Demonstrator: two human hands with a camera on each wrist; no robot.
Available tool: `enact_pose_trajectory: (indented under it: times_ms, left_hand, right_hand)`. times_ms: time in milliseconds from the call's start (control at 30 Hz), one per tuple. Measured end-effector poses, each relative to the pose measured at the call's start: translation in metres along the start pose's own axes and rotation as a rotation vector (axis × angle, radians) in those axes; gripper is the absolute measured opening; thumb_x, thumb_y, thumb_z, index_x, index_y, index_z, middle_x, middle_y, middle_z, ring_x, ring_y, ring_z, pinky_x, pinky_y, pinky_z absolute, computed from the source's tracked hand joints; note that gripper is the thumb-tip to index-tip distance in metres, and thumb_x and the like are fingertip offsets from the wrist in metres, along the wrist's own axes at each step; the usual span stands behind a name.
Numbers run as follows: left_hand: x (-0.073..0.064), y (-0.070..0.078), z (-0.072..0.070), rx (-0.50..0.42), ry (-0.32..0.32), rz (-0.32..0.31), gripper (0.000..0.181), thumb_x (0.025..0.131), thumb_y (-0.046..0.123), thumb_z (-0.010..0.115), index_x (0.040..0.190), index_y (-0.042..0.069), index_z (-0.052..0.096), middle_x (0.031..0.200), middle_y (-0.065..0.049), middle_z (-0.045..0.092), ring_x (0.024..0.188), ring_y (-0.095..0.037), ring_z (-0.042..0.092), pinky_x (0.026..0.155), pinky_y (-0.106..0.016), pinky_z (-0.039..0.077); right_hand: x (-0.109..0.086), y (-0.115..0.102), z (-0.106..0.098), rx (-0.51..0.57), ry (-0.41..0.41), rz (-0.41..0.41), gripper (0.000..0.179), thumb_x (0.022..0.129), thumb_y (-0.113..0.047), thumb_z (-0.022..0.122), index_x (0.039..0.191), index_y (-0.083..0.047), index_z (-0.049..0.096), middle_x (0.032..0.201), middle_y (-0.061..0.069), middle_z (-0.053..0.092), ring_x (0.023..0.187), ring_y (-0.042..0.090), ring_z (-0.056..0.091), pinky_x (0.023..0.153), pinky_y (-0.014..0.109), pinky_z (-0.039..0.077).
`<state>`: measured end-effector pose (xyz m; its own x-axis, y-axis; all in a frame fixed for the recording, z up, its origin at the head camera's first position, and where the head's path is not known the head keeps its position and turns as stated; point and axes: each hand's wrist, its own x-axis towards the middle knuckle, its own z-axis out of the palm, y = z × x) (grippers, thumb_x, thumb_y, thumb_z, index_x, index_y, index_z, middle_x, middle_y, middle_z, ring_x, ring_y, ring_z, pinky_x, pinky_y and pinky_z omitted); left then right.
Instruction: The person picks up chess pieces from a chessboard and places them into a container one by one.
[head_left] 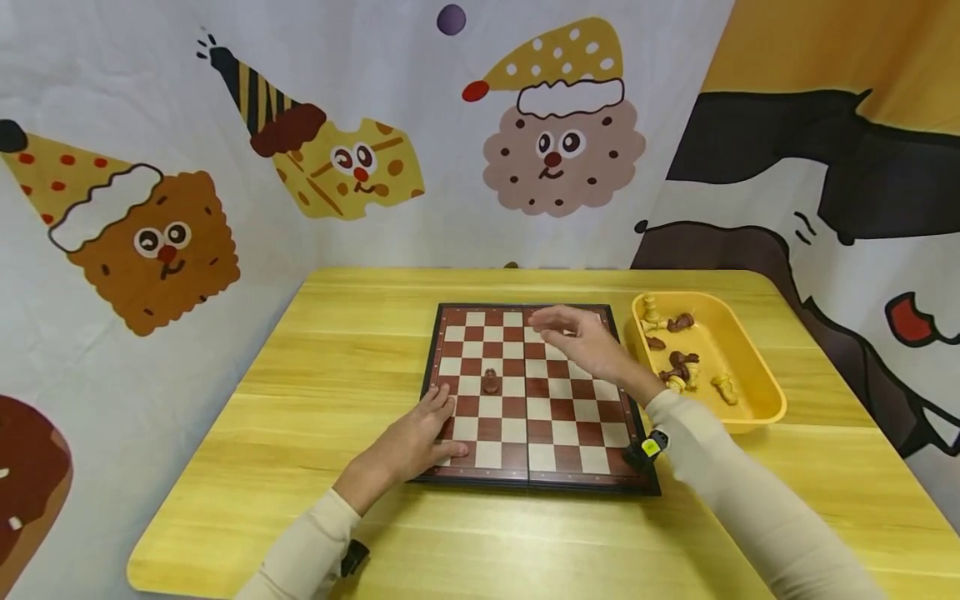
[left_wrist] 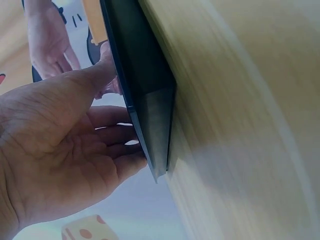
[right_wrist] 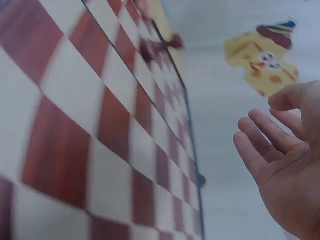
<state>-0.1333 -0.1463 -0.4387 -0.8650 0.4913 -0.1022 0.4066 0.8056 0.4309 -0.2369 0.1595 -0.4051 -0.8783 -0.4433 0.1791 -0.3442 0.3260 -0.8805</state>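
A brown-and-cream chessboard lies unfolded on the table. One dark brown chess piece stands on its left half; in the right wrist view the same chess piece looks blurred. My left hand rests at the board's left edge, thumb and fingers spread over the border squares. From the left wrist view, the fingers of that hand reach past the board's dark side wall. Over the right half hovers my right hand, fingers loosely extended and holding nothing; its palm faces the board.
A yellow plastic tray stands right of the board, with several dark brown and pale yellow chess pieces lying inside. Wooden tabletop surrounds the board. Behind the table hangs a curtain printed with cartoon snacks.
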Motion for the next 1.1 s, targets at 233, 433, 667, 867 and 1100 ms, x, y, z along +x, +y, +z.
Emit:
enact_pose_trajectory:
  times_ms: [233, 433, 667, 867, 1100]
  left_hand:
    - [0.003, 0.002, -0.001, 0.084, -0.019, 0.014, 0.077, 0.098, 0.038, 0.068, 0.149, -0.013, 0.039, 0.159, -0.031, 0.025, 0.148, -0.044, 0.022, 0.116, -0.051, 0.03]
    - [0.004, 0.004, 0.0, 0.097, -0.046, 0.012, 0.077, 0.1, 0.038, 0.065, 0.15, -0.013, 0.038, 0.159, -0.033, 0.024, 0.148, -0.045, 0.021, 0.115, -0.051, 0.031]
    - [0.004, 0.006, -0.004, 0.086, -0.047, -0.019, 0.078, 0.098, 0.038, 0.069, 0.149, -0.012, 0.04, 0.159, -0.031, 0.026, 0.148, -0.044, 0.023, 0.115, -0.051, 0.031]
    - [0.007, 0.009, -0.009, 0.064, -0.037, -0.039, 0.079, 0.093, 0.038, 0.074, 0.147, -0.011, 0.045, 0.157, -0.03, 0.031, 0.147, -0.043, 0.027, 0.115, -0.052, 0.032]
    - [0.008, 0.008, -0.009, 0.052, -0.038, -0.05, 0.079, 0.091, 0.038, 0.077, 0.146, -0.011, 0.047, 0.157, -0.028, 0.032, 0.147, -0.042, 0.027, 0.116, -0.052, 0.031]
  right_hand:
    - [0.003, 0.007, 0.041, -0.023, -0.123, 0.016, 0.037, 0.102, -0.007, 0.063, 0.138, 0.002, 0.06, 0.132, 0.019, 0.063, 0.12, 0.031, 0.061, 0.098, 0.048, 0.052]
    - [0.008, 0.015, 0.066, -0.065, -0.186, 0.006, 0.037, 0.098, -0.006, 0.068, 0.134, 0.001, 0.064, 0.127, 0.012, 0.068, 0.116, 0.026, 0.063, 0.098, 0.045, 0.052]
    - [0.012, 0.015, 0.074, -0.041, -0.195, -0.01, 0.031, 0.097, -0.01, 0.072, 0.126, 0.001, 0.07, 0.12, 0.008, 0.072, 0.107, 0.019, 0.069, 0.091, 0.033, 0.056]
    - [0.013, 0.015, 0.073, -0.056, -0.174, -0.012, 0.029, 0.095, -0.007, 0.074, 0.123, 0.0, 0.072, 0.125, 0.009, 0.07, 0.106, 0.018, 0.069, 0.09, 0.03, 0.056]
    - [0.015, 0.011, 0.066, -0.052, -0.172, 0.015, 0.03, 0.097, -0.013, 0.074, 0.124, -0.001, 0.073, 0.117, 0.004, 0.073, 0.104, 0.015, 0.07, 0.088, 0.032, 0.057]
